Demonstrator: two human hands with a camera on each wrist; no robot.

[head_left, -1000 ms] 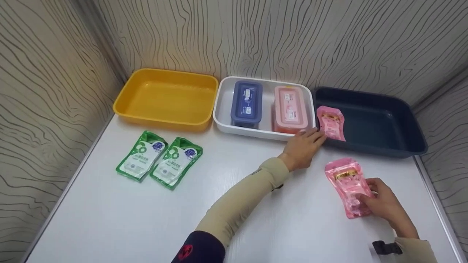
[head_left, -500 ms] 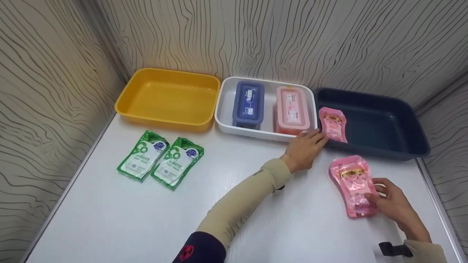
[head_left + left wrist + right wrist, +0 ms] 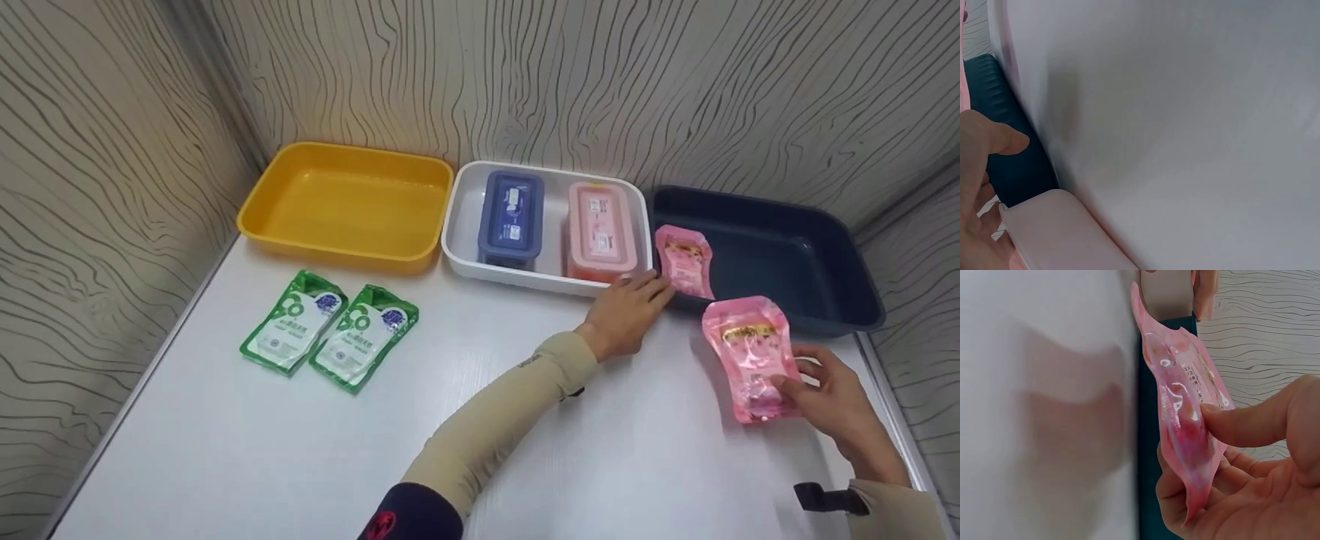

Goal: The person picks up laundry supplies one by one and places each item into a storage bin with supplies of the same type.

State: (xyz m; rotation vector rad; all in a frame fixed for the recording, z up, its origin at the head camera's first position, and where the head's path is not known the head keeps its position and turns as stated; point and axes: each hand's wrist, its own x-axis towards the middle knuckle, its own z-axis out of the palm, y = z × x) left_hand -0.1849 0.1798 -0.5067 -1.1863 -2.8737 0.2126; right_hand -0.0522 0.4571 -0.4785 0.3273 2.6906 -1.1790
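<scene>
My right hand [image 3: 832, 397] pinches a pink pouch [image 3: 750, 352] with a gold band, thumb on its front and fingers behind. In the right wrist view the pouch [image 3: 1185, 405] stands tilted before the navy tray's wall, casting a shadow on the table. In the head view its top overlaps the front rim of the navy tray [image 3: 795, 319]. A second pink pouch [image 3: 686, 262] leans inside that tray's left end. My left hand [image 3: 626, 311] rests its extended fingers on the adjoining front rims of the white tray [image 3: 510, 276] and the navy tray.
The white tray bears a blue-lidded box [image 3: 511, 214] and a pink-lidded box [image 3: 602, 225]. A yellow tray [image 3: 345, 255] stands to its left. Two green-white pouches [image 3: 292, 322] lie on the table at left. Patterned walls [image 3: 510, 82] close in the back and sides.
My right hand has carried the pink pouch rightward and up toward the navy tray, tilting it more upright. The left hand stays at the tray rims.
</scene>
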